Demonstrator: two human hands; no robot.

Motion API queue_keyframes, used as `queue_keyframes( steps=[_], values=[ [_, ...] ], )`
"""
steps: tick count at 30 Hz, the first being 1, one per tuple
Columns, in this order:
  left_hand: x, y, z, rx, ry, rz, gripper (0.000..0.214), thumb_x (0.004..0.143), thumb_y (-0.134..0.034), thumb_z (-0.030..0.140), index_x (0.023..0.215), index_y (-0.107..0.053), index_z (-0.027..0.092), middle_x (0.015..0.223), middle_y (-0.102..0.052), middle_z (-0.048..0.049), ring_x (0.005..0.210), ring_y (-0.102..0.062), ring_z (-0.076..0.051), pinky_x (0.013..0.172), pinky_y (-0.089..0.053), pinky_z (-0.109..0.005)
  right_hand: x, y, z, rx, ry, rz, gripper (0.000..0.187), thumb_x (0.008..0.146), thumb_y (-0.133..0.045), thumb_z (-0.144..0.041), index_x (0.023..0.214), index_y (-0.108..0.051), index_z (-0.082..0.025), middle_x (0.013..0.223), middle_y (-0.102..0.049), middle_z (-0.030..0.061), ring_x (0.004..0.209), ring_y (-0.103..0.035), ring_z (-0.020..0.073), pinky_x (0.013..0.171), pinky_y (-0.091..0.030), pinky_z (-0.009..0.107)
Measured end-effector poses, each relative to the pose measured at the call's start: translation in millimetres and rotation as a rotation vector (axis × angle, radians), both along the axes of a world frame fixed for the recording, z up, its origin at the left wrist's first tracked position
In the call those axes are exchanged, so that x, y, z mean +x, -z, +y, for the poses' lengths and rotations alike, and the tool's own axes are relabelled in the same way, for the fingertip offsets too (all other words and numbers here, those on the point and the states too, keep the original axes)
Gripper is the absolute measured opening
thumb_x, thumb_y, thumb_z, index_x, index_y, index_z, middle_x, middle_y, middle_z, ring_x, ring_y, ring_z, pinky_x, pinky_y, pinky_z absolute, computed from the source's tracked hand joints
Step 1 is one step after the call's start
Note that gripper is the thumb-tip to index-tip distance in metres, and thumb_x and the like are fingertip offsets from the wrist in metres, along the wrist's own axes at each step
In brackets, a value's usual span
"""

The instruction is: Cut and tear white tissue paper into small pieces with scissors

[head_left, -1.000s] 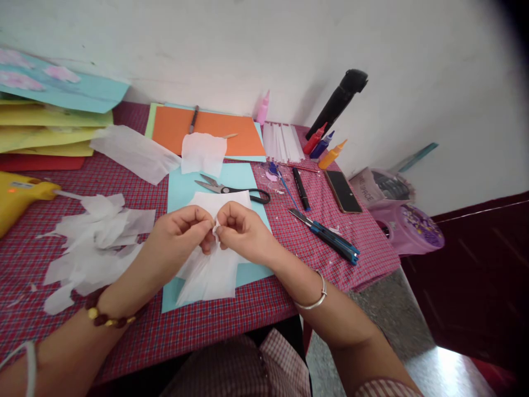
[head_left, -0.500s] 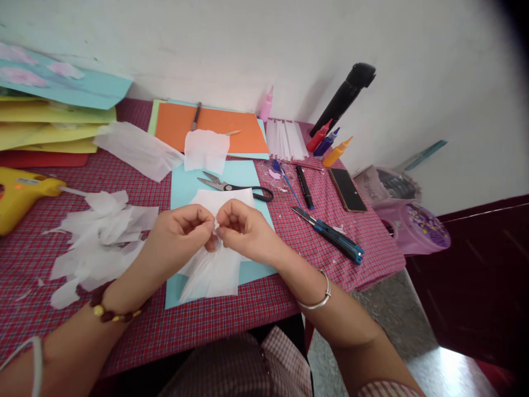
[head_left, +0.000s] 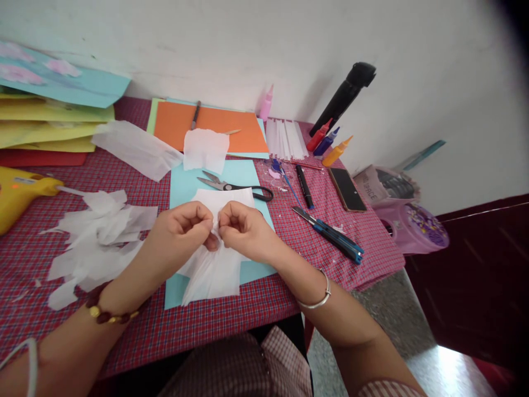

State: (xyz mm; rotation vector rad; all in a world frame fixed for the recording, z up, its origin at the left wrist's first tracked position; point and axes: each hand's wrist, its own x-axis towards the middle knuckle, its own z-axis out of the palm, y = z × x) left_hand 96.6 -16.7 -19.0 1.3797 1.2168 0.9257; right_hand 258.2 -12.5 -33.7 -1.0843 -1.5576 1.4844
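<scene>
White tissue paper (head_left: pixel 217 275) is bunched between my two hands, its gathered folds fanning down toward the table's front edge. My left hand (head_left: pixel 188 225) pinches it from the left with thumb and fingertips. From the right my right hand (head_left: pixel 243 229) pinches it close by, the fingertips nearly touching. Under the paper lies a light blue sheet (head_left: pixel 177 295). Scissors (head_left: pixel 235 187) rest partly open just beyond my hands. To the left is a heap of torn white tissue pieces (head_left: pixel 103 231). The exact pinch point is hidden by my fingers.
A yellow glue gun (head_left: pixel 25 193) lies at the left. A box cutter (head_left: pixel 330 234) with its blade out, a black marker (head_left: pixel 305 186) and a phone (head_left: pixel 347 189) lie at the right. Paint bottles (head_left: pixel 338 151) and white sticks (head_left: pixel 287 139) stand or lie near the wall.
My hands have drawn slightly apart at the fingertips, still pinching the tissue paper. Its hanging folds have shifted a little to the right.
</scene>
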Motion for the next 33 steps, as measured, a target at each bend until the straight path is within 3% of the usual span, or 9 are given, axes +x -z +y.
queue_keyframes(
  steps=[6,10,18,26,33],
  values=[
    [1.9,-1.3,-0.2,0.051,0.026,0.092,0.010,0.073,-0.055,0.023,0.063,-0.055,0.020,0.053,-0.063,0.0026,0.051,-0.060,-0.012,0.055,-0.049,-0.023,0.0,-3.8,0.4,-0.039,-0.024,0.130,0.012,0.073,-0.057,-0.024,0.077,-0.046,-0.020,0.063,-0.049,-0.0071,0.054,-0.046,0.0065,0.053,-0.036,0.023],
    [2.7,-3.0,-1.6,0.151,0.056,0.189,0.011,0.073,-0.054,0.023,0.062,-0.058,0.020,0.055,-0.063,0.0023,0.053,-0.059,-0.012,0.055,-0.047,-0.023,1.0,-0.9,0.1,-0.016,-0.005,0.072,0.011,0.075,-0.057,-0.024,0.076,-0.047,-0.019,0.060,-0.049,-0.0073,0.052,-0.043,0.0061,0.050,-0.033,0.023],
    [3.5,-8.2,-2.8,0.079,0.017,0.183,0.013,0.074,-0.054,0.024,0.061,-0.056,0.021,0.053,-0.064,0.0027,0.052,-0.060,-0.012,0.056,-0.048,-0.024,1.4,-1.1,2.6,-0.064,-0.005,0.100,0.008,0.070,-0.054,-0.019,0.075,-0.047,-0.020,0.059,-0.049,-0.0077,0.051,-0.045,0.0064,0.051,-0.034,0.023],
    [0.9,0.3,-1.9,0.210,0.057,0.262,0.012,0.075,-0.053,0.024,0.063,-0.057,0.021,0.055,-0.062,0.0030,0.054,-0.056,-0.012,0.055,-0.043,-0.024,1.3,3.9,4.3,-0.109,-0.022,0.103,0.010,0.069,-0.056,-0.019,0.073,-0.047,-0.019,0.059,-0.050,-0.0076,0.053,-0.048,0.0068,0.051,-0.037,0.022],
    [1.7,-2.0,-3.2,0.136,0.005,0.229,0.012,0.076,-0.054,0.023,0.065,-0.058,0.021,0.054,-0.062,0.0037,0.053,-0.057,-0.012,0.055,-0.045,-0.024,2.0,-1.9,5.2,-0.163,-0.041,0.139,0.011,0.066,-0.053,-0.015,0.075,-0.048,-0.019,0.062,-0.051,-0.0075,0.053,-0.052,0.0065,0.053,-0.040,0.022]
  ],
)
